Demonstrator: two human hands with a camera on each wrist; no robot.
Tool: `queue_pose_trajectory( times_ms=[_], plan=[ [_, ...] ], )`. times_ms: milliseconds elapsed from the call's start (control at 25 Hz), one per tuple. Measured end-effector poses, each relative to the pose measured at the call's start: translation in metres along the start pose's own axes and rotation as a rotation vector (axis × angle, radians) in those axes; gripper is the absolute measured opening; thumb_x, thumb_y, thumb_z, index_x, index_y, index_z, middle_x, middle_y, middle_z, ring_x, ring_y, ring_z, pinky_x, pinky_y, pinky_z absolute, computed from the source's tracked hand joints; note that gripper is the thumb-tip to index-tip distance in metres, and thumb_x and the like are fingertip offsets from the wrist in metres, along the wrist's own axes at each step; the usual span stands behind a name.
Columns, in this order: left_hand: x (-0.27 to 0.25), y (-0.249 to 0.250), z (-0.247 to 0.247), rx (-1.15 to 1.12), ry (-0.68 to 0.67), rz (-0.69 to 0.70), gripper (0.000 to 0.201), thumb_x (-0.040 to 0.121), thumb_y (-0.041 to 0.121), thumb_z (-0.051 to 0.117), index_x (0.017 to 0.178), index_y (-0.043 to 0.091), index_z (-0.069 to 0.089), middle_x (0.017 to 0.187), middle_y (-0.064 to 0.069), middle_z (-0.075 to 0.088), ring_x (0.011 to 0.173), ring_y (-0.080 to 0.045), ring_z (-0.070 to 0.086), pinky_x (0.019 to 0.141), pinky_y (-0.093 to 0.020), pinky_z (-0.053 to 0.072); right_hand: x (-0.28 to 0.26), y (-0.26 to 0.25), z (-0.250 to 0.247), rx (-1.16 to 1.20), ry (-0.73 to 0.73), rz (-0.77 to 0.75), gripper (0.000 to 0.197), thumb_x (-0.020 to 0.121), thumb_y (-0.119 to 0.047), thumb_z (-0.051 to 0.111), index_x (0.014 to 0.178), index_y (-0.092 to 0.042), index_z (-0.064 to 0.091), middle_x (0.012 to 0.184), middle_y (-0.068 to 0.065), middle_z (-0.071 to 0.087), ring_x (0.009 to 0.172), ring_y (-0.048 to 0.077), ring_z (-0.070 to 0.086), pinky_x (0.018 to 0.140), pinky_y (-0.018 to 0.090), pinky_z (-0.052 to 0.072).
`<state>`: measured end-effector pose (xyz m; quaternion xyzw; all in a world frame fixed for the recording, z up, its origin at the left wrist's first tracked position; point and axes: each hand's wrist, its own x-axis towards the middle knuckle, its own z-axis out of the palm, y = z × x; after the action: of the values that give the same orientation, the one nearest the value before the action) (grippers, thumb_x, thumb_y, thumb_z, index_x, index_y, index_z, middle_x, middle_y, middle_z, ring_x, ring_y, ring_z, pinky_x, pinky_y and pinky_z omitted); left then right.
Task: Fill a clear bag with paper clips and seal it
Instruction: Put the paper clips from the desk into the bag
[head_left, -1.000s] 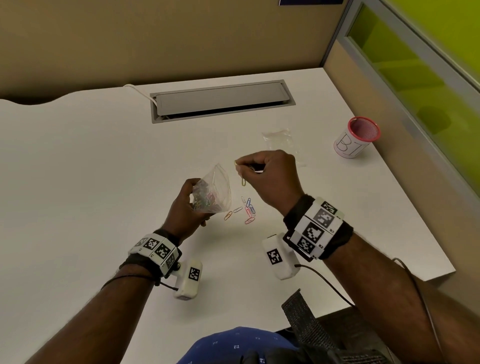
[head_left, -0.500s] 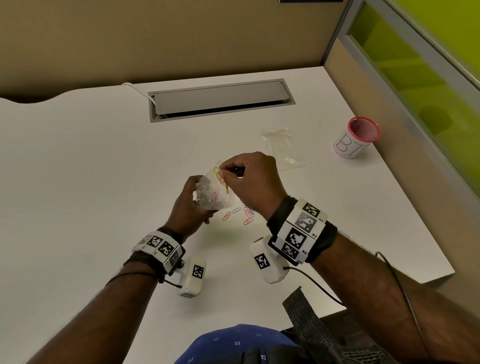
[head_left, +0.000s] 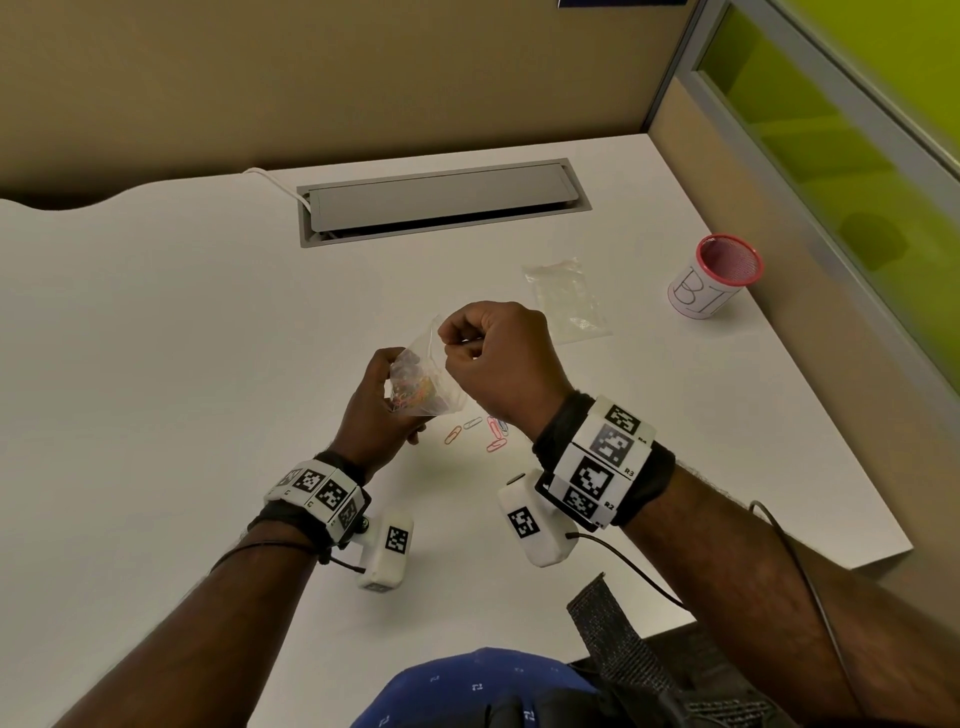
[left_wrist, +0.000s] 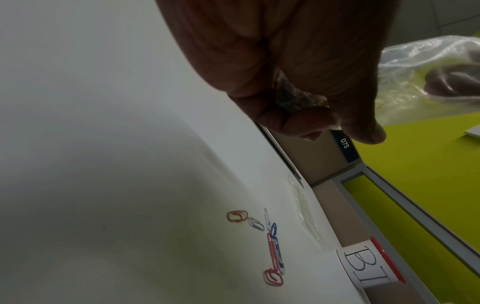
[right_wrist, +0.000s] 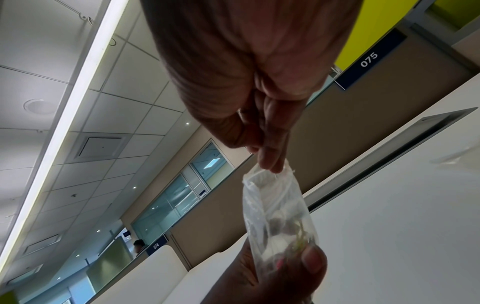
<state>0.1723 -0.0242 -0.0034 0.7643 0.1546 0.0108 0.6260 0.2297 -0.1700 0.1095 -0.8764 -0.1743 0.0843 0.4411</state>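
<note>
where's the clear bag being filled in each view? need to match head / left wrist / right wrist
Head: clear bag mid-frame, held by left hand, right hand at its mouth.
Left wrist: upper right edge, crinkled plastic beyond the hand.
Right wrist: lower centre, right hand's fingertips pinching its top edge.
Shared landmark: the 075 sign appears in both wrist views; the head view does not show it legibly.

A white surface (head_left: 156, 364) is seen, with a grey rectangular metal cable hatch (head_left: 441, 200) set into its far part. A white cable (head_left: 275, 182) is led into the hatch's left end. At the far right a red mesh cup wrapped in white paper marked "BI" (head_left: 714, 280) is stood upright. Beige partition walls (head_left: 311, 78) and a green glass panel (head_left: 831, 130) are placed behind.
</note>
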Motion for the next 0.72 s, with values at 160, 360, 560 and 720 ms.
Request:
queue_pose_trajectory(
  times_ms=[160,360,560,720],
  plan=[
    [0.000,-0.001,0.000,-0.023,0.007,-0.005,0.058,0.073,-0.002,0.071,0.119,0.023,0.046,0.102,0.003,0.058,0.059,-0.020,0.057,0.051,-0.033,0.048,0.002,0.003,-0.005,0.017,0.042,-0.028,0.015,0.078,-0.010,0.072,0.092,-0.010,0.070,0.088,0.002,0.072,0.079,0.009,0.068,0.070,0.012,0.053],
    [0.001,-0.006,-0.007,-0.038,0.042,-0.026,0.056,0.074,-0.001,0.070,0.116,0.027,0.046,0.102,0.001,0.058,0.057,-0.017,0.056,0.051,-0.033,0.048,0.006,0.041,-0.008,-0.169,0.025,-0.064,0.008,0.081,-0.018,0.068,0.088,-0.015,0.069,0.083,0.000,0.072,0.077,0.014,0.066,0.076,0.032,0.058],
    [0.000,-0.006,-0.013,-0.046,0.051,-0.021,0.057,0.073,-0.001,0.069,0.116,0.028,0.045,0.100,0.003,0.057,0.058,-0.019,0.055,0.050,-0.032,0.047,0.001,0.104,0.020,-0.579,-0.392,0.090,0.039,0.084,-0.032,0.065,0.116,-0.011,0.057,0.117,0.010,0.059,0.109,0.029,0.057,0.092,0.037,0.047],
    [-0.003,-0.005,-0.016,-0.035,0.062,-0.024,0.058,0.075,-0.005,0.069,0.115,0.030,0.045,0.102,0.004,0.057,0.057,-0.017,0.055,0.050,-0.031,0.047,-0.002,0.126,0.038,-0.671,-0.560,0.177,0.068,0.071,-0.037,0.077,0.123,-0.007,0.044,0.128,0.013,0.041,0.116,0.034,0.043,0.096,0.043,0.045]
  ],
)
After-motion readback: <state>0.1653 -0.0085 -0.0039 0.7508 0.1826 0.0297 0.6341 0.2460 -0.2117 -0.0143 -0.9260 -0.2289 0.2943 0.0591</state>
